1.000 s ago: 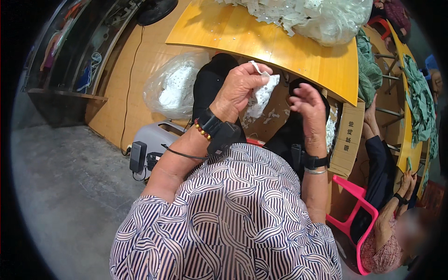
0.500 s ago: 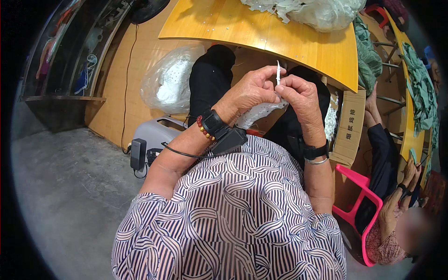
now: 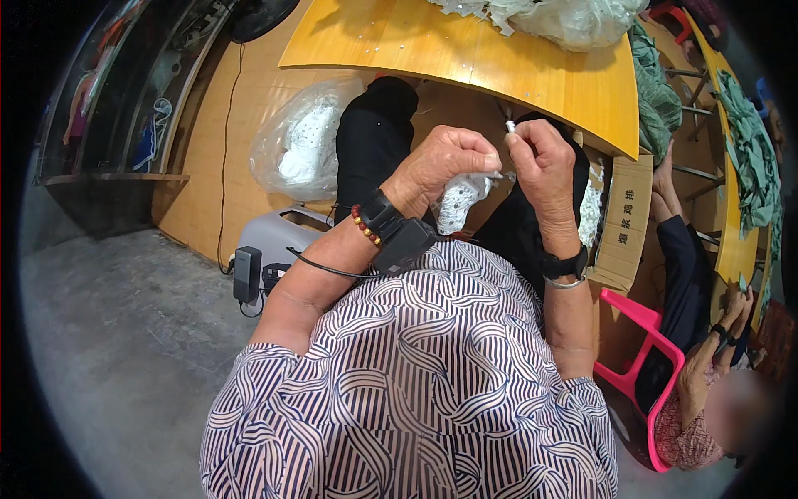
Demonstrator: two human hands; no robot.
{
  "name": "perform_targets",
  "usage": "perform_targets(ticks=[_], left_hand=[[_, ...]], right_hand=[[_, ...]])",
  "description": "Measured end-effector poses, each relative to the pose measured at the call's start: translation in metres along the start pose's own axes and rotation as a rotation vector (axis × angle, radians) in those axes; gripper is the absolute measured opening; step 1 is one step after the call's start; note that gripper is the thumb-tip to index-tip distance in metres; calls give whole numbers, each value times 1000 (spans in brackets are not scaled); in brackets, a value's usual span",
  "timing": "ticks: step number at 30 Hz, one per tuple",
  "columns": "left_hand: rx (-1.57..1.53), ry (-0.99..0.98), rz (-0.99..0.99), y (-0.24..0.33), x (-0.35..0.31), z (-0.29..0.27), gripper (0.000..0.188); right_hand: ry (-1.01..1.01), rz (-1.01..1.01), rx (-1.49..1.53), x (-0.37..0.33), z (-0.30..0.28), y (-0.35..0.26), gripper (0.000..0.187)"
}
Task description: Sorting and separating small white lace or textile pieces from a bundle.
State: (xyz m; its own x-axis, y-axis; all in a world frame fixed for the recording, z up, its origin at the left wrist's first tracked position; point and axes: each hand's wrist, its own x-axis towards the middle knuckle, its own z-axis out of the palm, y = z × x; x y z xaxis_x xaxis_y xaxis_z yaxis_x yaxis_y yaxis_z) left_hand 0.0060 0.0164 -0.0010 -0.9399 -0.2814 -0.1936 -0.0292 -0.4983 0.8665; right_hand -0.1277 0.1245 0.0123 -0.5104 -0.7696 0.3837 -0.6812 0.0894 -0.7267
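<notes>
My left hand [image 3: 453,160] pinches a white cloth piece with dark dots [image 3: 462,202], which hangs down beneath its fingers over my lap. A narrow edge of the cloth pokes out past the thumb and fingertip. To its right, my right hand [image 3: 540,162] is closed in a pinch, a short gap away. From its fingertips a small, slim white piece [image 3: 510,126] sticks up; its exact kind is too small to make out. Both hands are above my knees, just short of the table edge.
Ahead lies a yellow wooden table [image 3: 416,50] bearing a bag of white material [image 3: 573,23]. A clear plastic bag of dotted white cloth [image 3: 307,150] sits left of my legs. On the right are a cardboard box [image 3: 622,212], a pink stool [image 3: 648,366] and a seated person [image 3: 698,374].
My hands, close together around a white pointed strip before, have moved apart. The right one has lifted slightly up and right with a small white piece; the dotted cloth hangs from the left.
</notes>
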Motion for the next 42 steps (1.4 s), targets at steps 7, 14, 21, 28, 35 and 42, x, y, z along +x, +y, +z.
perform_targets(ticks=[7,14,21,28,35,42], left_hand=[[-359,53,122,-5,18,-12,13],[-615,128,227,-2,26,-36,18],[-716,169,229,5,41,-19,23],[-712,199,284,15,37,-16,22],[-739,37,183,9,20,-35,25],[-516,-31,185,-4,4,-54,26]], right_hand=[[204,68,-87,-8,-38,23,8],[255,305,-1132,-57,-114,102,18],[-166,235,180,-26,-53,36,25],[-307,537,1251,-8,4,24,39],[-60,461,1354,6,-4,23,36],[-113,418,1257,6,-9,10,43]])
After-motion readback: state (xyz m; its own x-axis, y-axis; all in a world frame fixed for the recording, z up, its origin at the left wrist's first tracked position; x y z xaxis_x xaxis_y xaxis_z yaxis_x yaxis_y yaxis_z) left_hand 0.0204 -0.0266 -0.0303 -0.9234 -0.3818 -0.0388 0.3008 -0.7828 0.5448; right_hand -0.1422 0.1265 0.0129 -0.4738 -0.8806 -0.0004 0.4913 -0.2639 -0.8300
